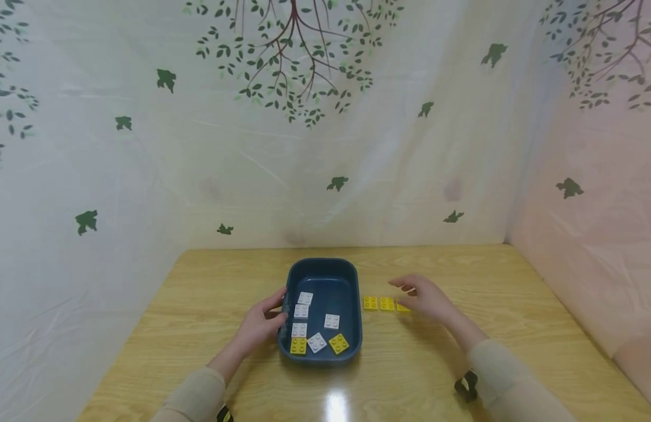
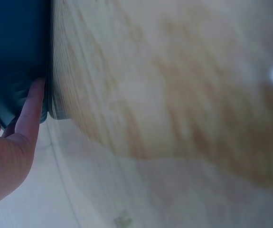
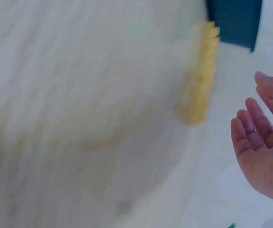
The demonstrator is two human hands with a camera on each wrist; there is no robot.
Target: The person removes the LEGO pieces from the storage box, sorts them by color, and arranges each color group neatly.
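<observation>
A dark blue tray holds several white bricks and two yellow bricks, all with studs facing up. My left hand holds the tray's left side; in the left wrist view its thumb lies along the outer wall. To the right of the tray, three yellow bricks lie in a row on the table. Over the row's right end is my right hand, which partly hides the last brick. Its fingers are loosely bent with nothing between them, as the right wrist view shows.
The wooden table carries the tray and bricks. A pale curtain printed with branches and green birds stands behind it and on both sides. Dark straps hang by the sleeves.
</observation>
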